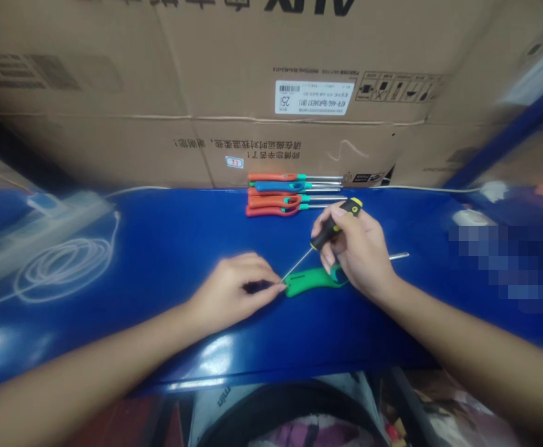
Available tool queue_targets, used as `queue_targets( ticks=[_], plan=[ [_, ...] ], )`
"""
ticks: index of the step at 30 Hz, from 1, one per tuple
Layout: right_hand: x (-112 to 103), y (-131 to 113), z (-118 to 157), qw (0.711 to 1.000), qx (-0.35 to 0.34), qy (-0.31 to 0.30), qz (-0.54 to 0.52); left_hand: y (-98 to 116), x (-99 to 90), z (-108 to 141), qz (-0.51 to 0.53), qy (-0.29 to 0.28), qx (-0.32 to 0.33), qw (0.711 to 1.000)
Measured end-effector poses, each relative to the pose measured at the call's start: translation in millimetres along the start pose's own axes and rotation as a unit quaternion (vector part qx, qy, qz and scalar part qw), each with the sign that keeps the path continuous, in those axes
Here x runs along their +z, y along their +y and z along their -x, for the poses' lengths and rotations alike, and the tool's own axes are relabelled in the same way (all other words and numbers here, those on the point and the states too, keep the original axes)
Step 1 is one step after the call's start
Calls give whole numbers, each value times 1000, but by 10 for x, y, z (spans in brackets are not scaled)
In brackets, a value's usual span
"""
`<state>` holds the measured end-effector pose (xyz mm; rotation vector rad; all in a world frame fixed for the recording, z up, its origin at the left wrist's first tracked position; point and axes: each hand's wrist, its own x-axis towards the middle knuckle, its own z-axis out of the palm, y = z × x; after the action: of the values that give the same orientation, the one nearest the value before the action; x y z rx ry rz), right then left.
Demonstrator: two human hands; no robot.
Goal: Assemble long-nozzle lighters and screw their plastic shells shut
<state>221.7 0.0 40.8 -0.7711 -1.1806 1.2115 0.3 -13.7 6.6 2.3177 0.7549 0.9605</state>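
My right hand (362, 248) grips the black and yellow handle of a screwdriver (330, 231), its thin shaft slanting down to the left. A green long-nosed lighter (311, 281) lies on the blue table, partly covered by my right hand; its metal tube sticks out to the right of that hand. The screwdriver's tip meets the fingertips of my left hand (238, 285) at the lighter's left end. Thumb and forefinger of that hand are pinched together there; whatever sits between them is too small to make out.
Several orange, red and blue lighters (276, 202) lie in a row at the back, against a large cardboard box (234, 74). A coiled white cable (66, 270) and a power strip (61, 230) are at the left. Blue posts (509, 139) rise at the right.
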Motion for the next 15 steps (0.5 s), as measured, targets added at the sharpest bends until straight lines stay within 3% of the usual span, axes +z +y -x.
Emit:
queue_targets(
  ticks=[15],
  plan=[
    [12, -40, 50, 999, -34, -18, 26, 16, -7, 10, 5, -16, -5, 1000]
  ],
)
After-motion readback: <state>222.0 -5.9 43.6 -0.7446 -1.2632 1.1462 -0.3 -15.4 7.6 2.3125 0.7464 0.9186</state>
